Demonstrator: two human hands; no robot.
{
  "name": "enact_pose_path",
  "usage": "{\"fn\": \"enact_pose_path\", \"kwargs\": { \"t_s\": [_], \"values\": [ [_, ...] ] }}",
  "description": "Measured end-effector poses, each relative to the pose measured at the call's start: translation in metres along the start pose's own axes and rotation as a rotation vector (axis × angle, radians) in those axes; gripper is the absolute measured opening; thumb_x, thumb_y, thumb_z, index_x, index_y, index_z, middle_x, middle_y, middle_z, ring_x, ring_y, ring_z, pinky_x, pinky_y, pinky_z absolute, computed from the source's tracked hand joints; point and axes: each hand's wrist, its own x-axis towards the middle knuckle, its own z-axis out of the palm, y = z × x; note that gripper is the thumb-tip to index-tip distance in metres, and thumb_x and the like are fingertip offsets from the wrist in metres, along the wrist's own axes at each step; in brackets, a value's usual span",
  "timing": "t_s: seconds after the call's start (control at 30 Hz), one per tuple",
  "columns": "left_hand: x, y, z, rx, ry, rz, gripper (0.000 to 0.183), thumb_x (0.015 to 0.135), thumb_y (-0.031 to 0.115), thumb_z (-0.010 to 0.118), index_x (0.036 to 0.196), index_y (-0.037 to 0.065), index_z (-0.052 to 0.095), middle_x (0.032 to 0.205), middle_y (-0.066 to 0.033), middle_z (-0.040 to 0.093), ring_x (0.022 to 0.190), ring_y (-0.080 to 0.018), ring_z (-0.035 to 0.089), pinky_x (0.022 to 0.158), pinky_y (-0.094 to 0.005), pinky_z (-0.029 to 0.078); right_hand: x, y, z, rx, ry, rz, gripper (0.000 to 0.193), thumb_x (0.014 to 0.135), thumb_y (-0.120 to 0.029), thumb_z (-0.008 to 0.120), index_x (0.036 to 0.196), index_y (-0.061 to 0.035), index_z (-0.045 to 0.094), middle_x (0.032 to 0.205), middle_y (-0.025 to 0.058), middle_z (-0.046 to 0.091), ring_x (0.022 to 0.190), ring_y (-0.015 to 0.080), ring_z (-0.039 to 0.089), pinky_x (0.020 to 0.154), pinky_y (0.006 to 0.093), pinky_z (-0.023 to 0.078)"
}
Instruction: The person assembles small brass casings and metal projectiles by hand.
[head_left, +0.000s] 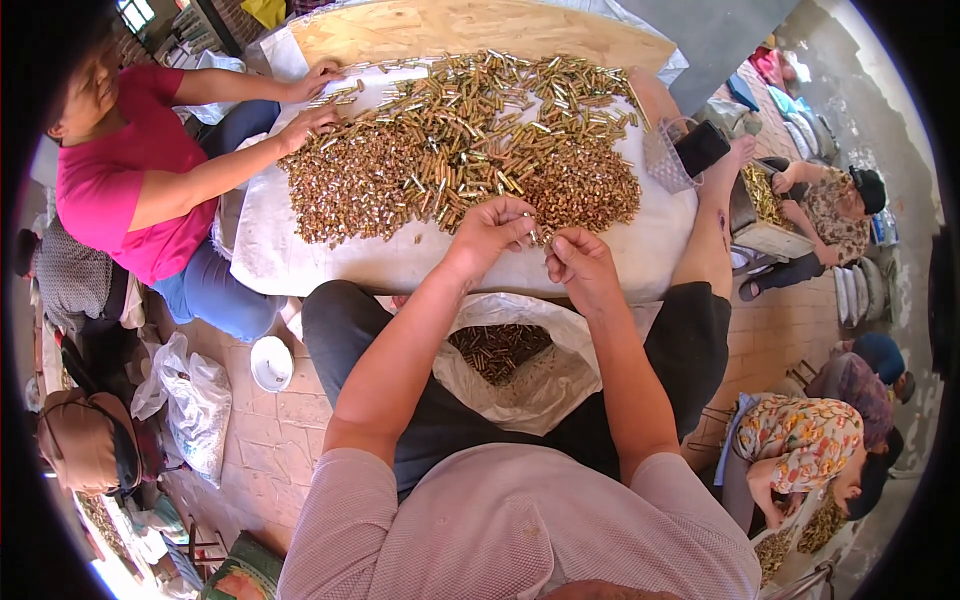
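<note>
1. Brass-coloured metal glints in a small piece at the fingertips of the left hand, its thumb and forefinger pinched together on it
2. The right hand is curled just beside that piece, thumb near forefinger; whether it grips anything is too small to tell
3. Below both hands, between the person's thighs, a white sack gapes open, dark slender pieces inside
4. Beyond them, a pale cloth bears loose metal tubes, with heaps of shorter pieces nearer the person
5. At the left, a co-worker in pink reaches to the tubes with both hands
</note>
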Motion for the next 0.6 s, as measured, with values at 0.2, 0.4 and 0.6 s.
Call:
{"fn": "enact_pose_path", "kwargs": {
  "t_s": [0.2,0.4,0.6],
  "values": [
    [-0.0023,-0.0007,0.0036,-0.183,-0.015,-0.078,0.022,0.091,0.007,0.069,0.109,-0.002,0.061,0.089,-0.0089,0.067,0.076,-0.0181,0.068,0.068,-0.03,0.059,-0.0023,0.0003,0.005,0.034,0.007,0.021,0.012,0.093,-0.016,0.068,0.098,-0.0066,0.064,0.08,0.003,0.065,0.065,0.0114,0.059,0.055,0.0255,0.047],
    [-0.004,-0.001,0.0068,-0.201,-0.023,-0.081,0.017,0.09,0.008,0.07,0.103,-0.002,0.063,0.089,-0.0093,0.068,0.076,-0.0193,0.07,0.069,-0.0308,0.06,-0.004,-0.0037,0.0086,0.027,0.019,0.05,0.011,0.093,-0.017,0.068,0.098,-0.0069,0.064,0.08,0.0029,0.065,0.065,0.0114,0.059,0.055,0.0257,0.046],
    [-0.0066,-0.0009,0.0072,-0.198,-0.016,-0.098,0.016,0.09,0.008,0.07,0.101,-0.002,0.064,0.088,-0.0095,0.068,0.075,-0.0202,0.07,0.067,-0.0308,0.06,-0.0059,-0.0054,0.009,0.05,0.009,0.051,0.012,0.093,-0.016,0.068,0.097,-0.0062,0.063,0.08,0.0028,0.064,0.065,0.0108,0.058,0.054,0.0245,0.046]
  ]
}}
